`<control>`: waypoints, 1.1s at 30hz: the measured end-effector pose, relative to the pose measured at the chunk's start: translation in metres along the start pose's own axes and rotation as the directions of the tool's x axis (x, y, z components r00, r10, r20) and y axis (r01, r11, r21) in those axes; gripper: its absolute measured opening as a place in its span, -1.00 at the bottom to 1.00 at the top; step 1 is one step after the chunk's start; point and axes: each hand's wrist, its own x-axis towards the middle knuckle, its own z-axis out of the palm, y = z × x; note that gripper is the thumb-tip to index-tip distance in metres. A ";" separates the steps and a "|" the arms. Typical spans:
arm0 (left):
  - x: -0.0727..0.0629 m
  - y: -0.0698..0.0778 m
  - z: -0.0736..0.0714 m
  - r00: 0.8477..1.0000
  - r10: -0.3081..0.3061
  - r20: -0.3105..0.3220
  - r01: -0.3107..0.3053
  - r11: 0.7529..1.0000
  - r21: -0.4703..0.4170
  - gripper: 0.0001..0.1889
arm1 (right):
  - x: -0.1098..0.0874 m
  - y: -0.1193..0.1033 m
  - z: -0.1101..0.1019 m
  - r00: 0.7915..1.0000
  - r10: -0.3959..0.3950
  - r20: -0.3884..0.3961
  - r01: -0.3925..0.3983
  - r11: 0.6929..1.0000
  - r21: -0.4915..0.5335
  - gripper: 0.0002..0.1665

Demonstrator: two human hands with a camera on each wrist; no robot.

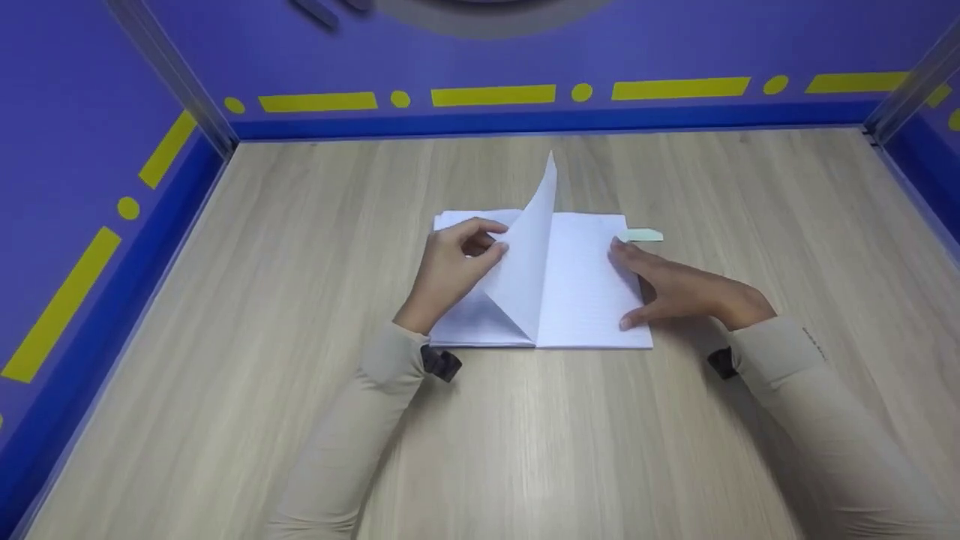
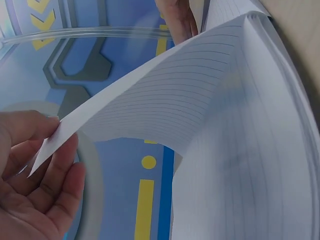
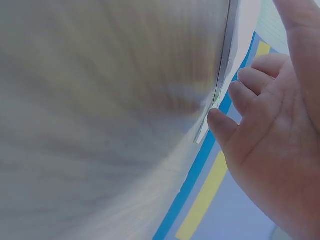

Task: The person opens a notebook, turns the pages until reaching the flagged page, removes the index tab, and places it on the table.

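Note:
An open notebook (image 1: 589,285) with white lined pages lies at the middle of the table. One page (image 1: 534,240) stands raised from its spine, bending over toward the left half. My left hand (image 1: 459,259) pinches the edge of that page between thumb and fingers; the left wrist view shows the grip on the page's corner (image 2: 55,137). At the notebook's right edge, my right hand (image 1: 675,289) rests with fingers spread, fingertips on the right page. A pale green tab (image 1: 645,235) sticks out past the right edge, by the right fingertips.
The wooden table (image 1: 300,300) surrounds the notebook. Blue panels (image 1: 525,60) with yellow marks stand along the back and sides. Dark wrist straps (image 1: 441,364) show at both sleeve cuffs.

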 end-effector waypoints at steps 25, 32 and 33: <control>-0.023 -0.038 -0.025 0.984 -0.176 0.007 0.176 0.983 0.059 -0.71 | -0.004 -0.002 -0.001 0.998 0.029 0.050 -0.028 1.000 -0.012 0.32; -0.028 -0.046 -0.027 0.978 -0.193 0.083 0.178 0.970 0.167 -0.73 | -0.005 -0.003 -0.001 0.999 0.019 0.043 -0.018 1.000 -0.015 0.31; -0.027 -0.047 -0.027 0.977 -0.193 0.093 0.175 0.970 0.170 -0.73 | -0.005 -0.002 -0.001 0.999 0.017 0.045 -0.017 1.000 -0.013 0.30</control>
